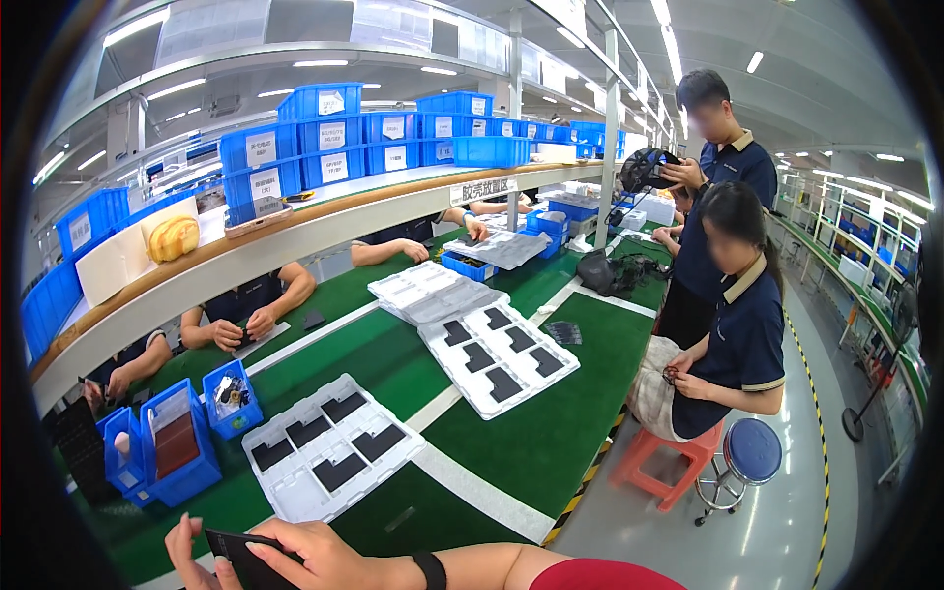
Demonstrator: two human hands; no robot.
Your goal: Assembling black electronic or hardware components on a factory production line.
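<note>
At the lower left edge, my right hand (323,557) pinches a thin flat black piece (254,562) between thumb and fingers. My left hand (187,553) is at the piece's other side, its thumb against the black face and one finger raised; the lower edge cuts off part of this hand. Just beyond my hands lies a white moulded tray (303,497) with several notched flat black pieces (340,472) in its recesses. To its left stand blue bins (202,462), one with a dark brown stack inside, and a smaller blue bin (236,421) with small loose parts.
A second white tray (482,401) of black pieces lies farther along the green table (570,447). Blue bins (334,133) line the shelf (393,202) above. Co-workers' hands (246,329) work opposite. At right, one person sits on a red stool (669,457); another stands behind.
</note>
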